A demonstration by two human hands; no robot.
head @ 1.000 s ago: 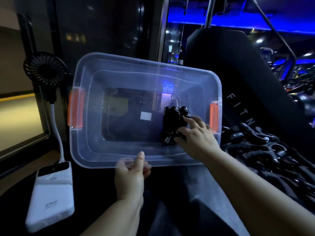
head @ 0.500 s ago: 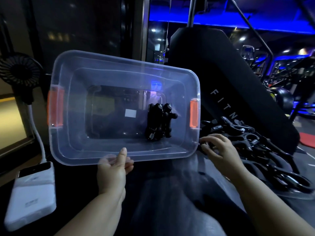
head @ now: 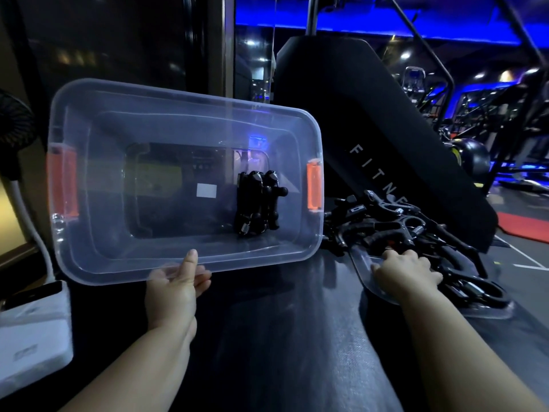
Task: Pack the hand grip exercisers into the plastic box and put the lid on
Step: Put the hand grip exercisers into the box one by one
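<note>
The clear plastic box [head: 98,257] with orange latches is tilted with its opening toward me. My left hand [head: 175,289] grips its near rim, thumb over the edge. A few black hand grip exercisers [head: 258,203] lie bunched inside near the right end. To the right of the box is a pile of black exercisers [head: 395,227] on the clear lid [head: 490,312]. My right hand [head: 407,270] lies on the near side of that pile, thumb on the lid. Its fingers bend down among the exercisers, fingertips hidden.
A black padded gym bench [head: 356,114] with white lettering rises behind the pile. A white power bank [head: 32,331] lies at the lower left, with a small black fan [head: 15,120] on a white stalk above it. Gym machines stand at the far right.
My right hand left the exercisers in the box, came out over the right rim and moved down onto the pile on the lid. My left hand still holds the box.
</note>
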